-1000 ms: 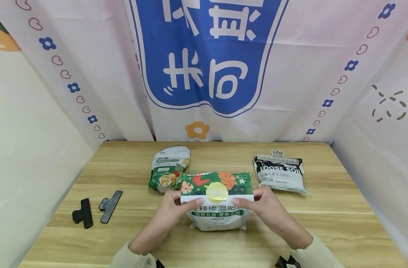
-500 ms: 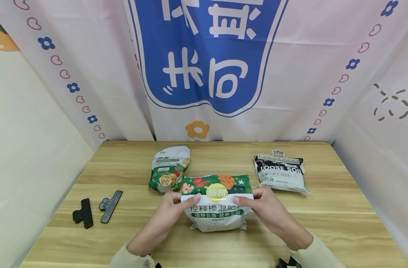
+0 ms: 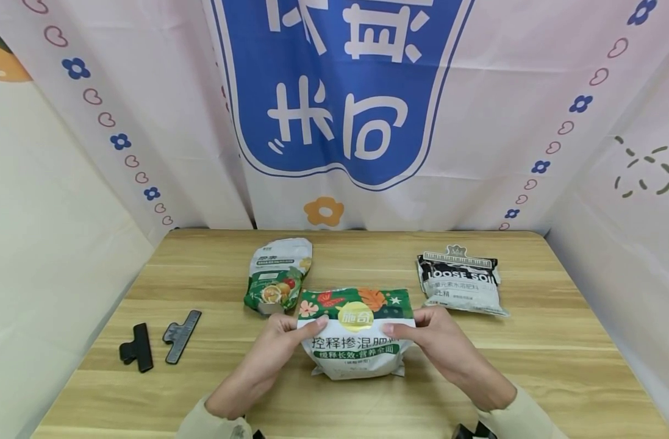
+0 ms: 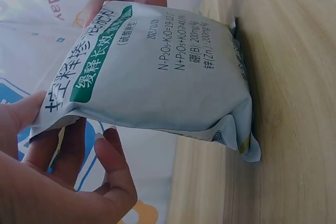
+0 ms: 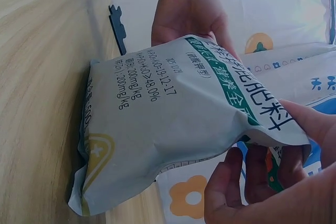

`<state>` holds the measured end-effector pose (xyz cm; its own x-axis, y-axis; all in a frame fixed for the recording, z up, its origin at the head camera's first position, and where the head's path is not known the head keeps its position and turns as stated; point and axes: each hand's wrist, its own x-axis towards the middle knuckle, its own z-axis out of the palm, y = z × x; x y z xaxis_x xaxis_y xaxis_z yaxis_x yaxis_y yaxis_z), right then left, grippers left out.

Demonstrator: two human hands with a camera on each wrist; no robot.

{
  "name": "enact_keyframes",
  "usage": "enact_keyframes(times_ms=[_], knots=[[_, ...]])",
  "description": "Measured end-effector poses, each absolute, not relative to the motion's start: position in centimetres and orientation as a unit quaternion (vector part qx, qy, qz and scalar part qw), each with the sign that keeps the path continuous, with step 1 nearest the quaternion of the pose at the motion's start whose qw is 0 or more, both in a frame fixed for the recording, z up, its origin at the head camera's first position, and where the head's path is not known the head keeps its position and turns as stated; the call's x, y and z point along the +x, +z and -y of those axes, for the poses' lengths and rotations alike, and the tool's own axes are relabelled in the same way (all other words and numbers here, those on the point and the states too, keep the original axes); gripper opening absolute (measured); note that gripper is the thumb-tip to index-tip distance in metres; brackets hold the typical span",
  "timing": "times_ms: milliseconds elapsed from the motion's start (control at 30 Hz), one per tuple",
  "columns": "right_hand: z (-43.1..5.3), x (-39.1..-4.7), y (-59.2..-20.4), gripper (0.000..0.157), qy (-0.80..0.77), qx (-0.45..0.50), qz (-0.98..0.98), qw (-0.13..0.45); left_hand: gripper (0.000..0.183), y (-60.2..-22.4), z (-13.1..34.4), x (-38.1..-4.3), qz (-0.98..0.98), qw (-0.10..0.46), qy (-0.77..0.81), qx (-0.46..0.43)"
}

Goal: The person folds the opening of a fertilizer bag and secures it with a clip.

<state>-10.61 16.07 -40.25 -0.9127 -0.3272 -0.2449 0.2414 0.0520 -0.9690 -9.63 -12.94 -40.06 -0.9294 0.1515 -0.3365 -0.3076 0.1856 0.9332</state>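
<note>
A white fertilizer bag (image 3: 356,360) with a green floral top stands at the middle of the table, its lower end on the wood. My left hand (image 3: 279,341) pinches its upper left edge, thumb on the front and fingers behind. On the opposite edge my right hand (image 3: 441,341) pinches in the same way. The left wrist view shows the printed front of the bag (image 4: 168,72) bulging, with some left fingers bent behind it. In the right wrist view the right hand (image 5: 283,177) has its thumb on the front and its fingers at the back.
Behind the held bag at left lies a white and green pouch (image 3: 279,274). A "LOOSE SOIL" bag (image 3: 463,289) lies at back right with a silver clip (image 3: 457,259) on its top. A black clip (image 3: 138,349) and a grey clip (image 3: 180,337) lie at left.
The bag's top has tipped back slightly, so more of its front print shows. Both hands keep their hold and have barely moved.
</note>
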Motion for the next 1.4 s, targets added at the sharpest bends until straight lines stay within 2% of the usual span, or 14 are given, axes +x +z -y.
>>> enact_keyframes(times_ms=[200, 500, 600, 833, 1067, 1100, 1167, 1300, 1333, 1400], knots=[[-16.1, -10.7, -39.9, 0.026, -0.678, -0.018, -0.708, 0.197, 0.042, -40.0, 12.9, -9.7, -0.764, 0.158, 0.622, -0.063], [-16.1, -10.8, -39.8, 0.025, -0.660, 0.002, -0.726, 0.192, 0.027, -40.2, 12.5, -9.5, -0.754, 0.105, 0.642, -0.096], [-16.1, -10.8, -39.7, 0.026, -0.655, 0.005, -0.731, 0.192, 0.026, -40.3, 12.7, -9.6, -0.744, 0.116, 0.650, -0.104], [-16.2, -10.7, -39.7, 0.024, -0.647, 0.011, -0.739, 0.188, 0.025, -40.4, 13.5, -10.0, -0.721, 0.190, 0.660, -0.092], [-16.0, -10.5, -39.8, 0.020, -0.650, 0.024, -0.735, 0.190, 0.025, -40.0, 12.9, -9.8, -0.749, 0.158, 0.634, -0.112], [-16.0, -10.4, -39.8, 0.022, -0.650, 0.025, -0.735, 0.190, 0.025, -40.0, 12.8, -9.7, -0.752, 0.153, 0.631, -0.115], [-15.9, -10.4, -39.8, 0.033, -0.649, 0.031, -0.737, 0.187, 0.038, -40.1, 12.7, -9.7, -0.761, 0.147, 0.621, -0.116], [-15.9, -10.1, -39.7, 0.077, -0.643, 0.026, -0.748, 0.163, 0.075, -40.2, 12.7, -9.7, -0.777, 0.129, 0.608, -0.101], [-15.9, -10.0, -39.7, 0.084, -0.641, 0.018, -0.752, 0.154, 0.080, -40.3, 12.6, -9.6, -0.785, 0.121, 0.601, -0.095], [-16.0, -9.8, -39.8, 0.087, -0.627, -0.021, -0.768, 0.126, 0.078, -40.4, 12.6, -9.5, -0.798, 0.095, 0.590, -0.074]])
